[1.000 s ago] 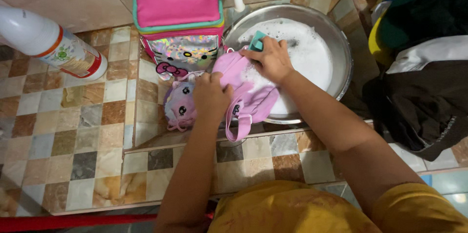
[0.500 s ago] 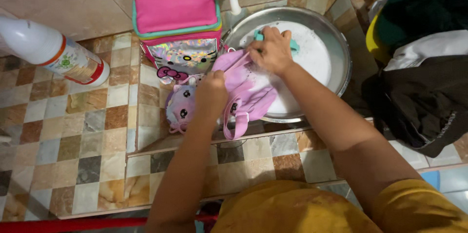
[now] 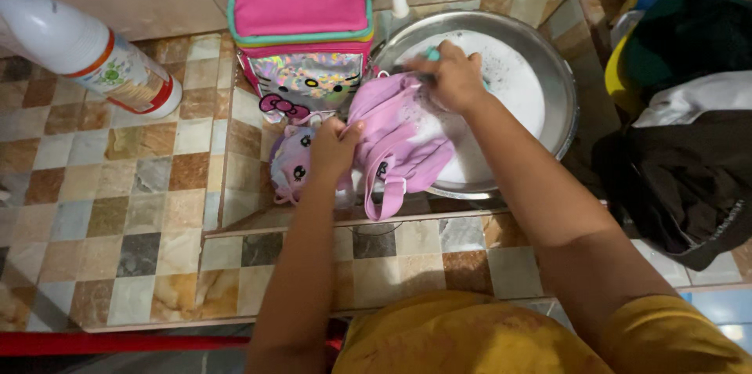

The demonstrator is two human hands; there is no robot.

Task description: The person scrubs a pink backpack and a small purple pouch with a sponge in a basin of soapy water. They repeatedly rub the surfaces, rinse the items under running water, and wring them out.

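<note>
Pink backpack (image 3: 399,143): draped over the near rim of the metal basin, part inside on the suds, part hanging out onto the tiled step; it lies under both hands.
Left hand (image 3: 335,147): fingers curled, clutching the backpack's outer end, just beside its cartoon-face pocket.
Right hand (image 3: 450,76): closed around a teal brush (image 3: 432,54), mostly hidden, pressed down on the backpack's upper part inside the basin.
Metal basin (image 3: 560,84): round, holding white foamy water.
Lunch bag (image 3: 301,33): pink top, shiny front, upright just left of the basin, touching the backpack.
White bottle (image 3: 82,53): lying on the tiled floor, well apart to the left.
Dark clothes (image 3: 689,162): piled right of the basin.
</note>
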